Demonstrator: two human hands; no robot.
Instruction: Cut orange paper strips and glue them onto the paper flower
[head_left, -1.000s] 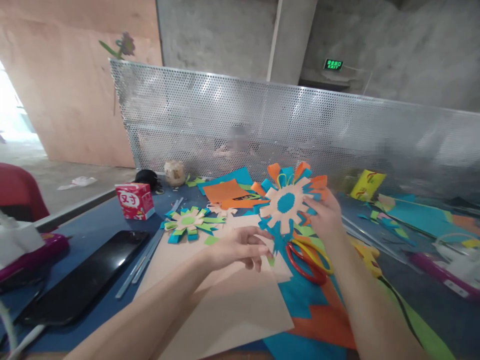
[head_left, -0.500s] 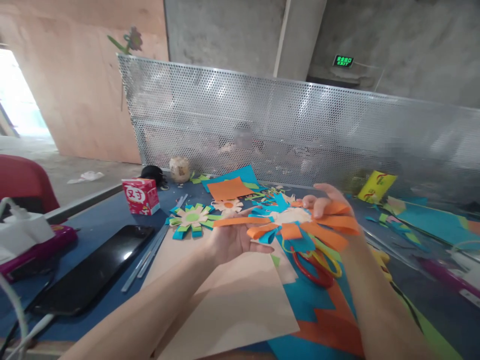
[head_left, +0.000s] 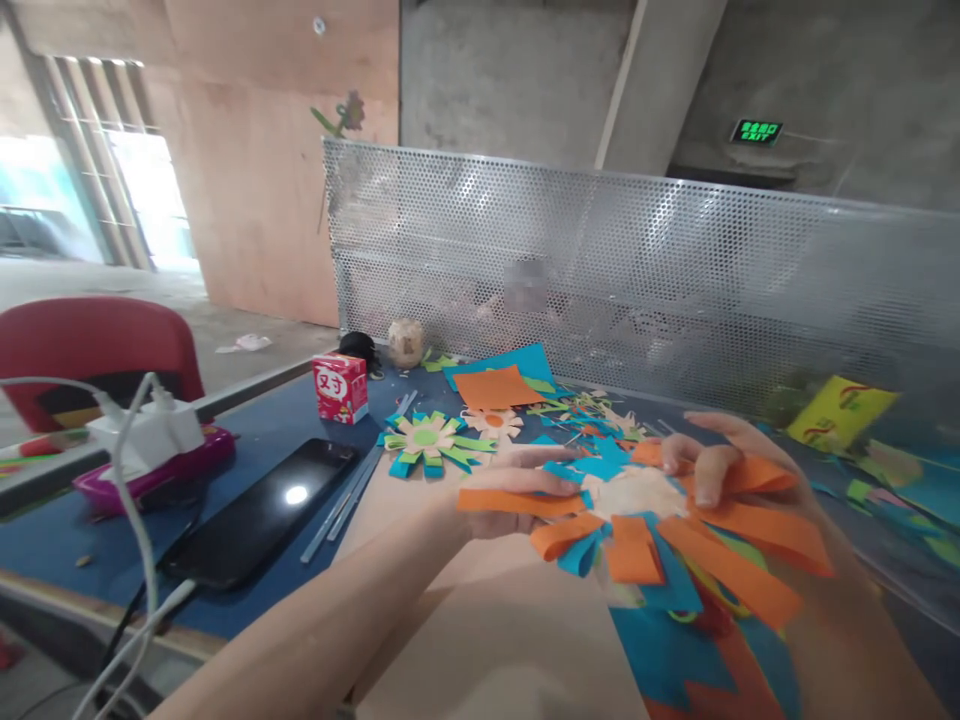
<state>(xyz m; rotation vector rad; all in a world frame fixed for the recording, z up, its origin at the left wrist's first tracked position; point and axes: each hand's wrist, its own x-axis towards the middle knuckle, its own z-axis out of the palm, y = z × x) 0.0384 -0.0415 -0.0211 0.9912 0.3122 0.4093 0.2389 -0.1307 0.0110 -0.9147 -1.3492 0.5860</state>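
Note:
Both hands hold a paper flower (head_left: pixel 637 515) of orange and blue strips with a beige centre, lying flat above the table. My left hand (head_left: pixel 517 490) supports its left edge under an orange strip. My right hand (head_left: pixel 720 465) lies beneath the right side, fingertips curled over the beige centre. Under the flower a beige sheet (head_left: pixel 517 640) and blue and orange paper (head_left: pixel 697 670) cover the table. A finished green, blue and beige flower (head_left: pixel 431 440) lies just beyond my left hand.
A black phone (head_left: pixel 259 515) and clear strips (head_left: pixel 352 485) lie left on the blue table (head_left: pixel 225 450). A red carton (head_left: pixel 340 387), orange sheet (head_left: pixel 499 387), power strip (head_left: pixel 146 435) with cables and a red chair (head_left: pixel 90 350) are near. A perforated metal screen (head_left: pixel 637 290) closes the back.
The flower went from upright, facing me, to lying flat across both hands, and my left hand took hold of its edge. The view swung left.

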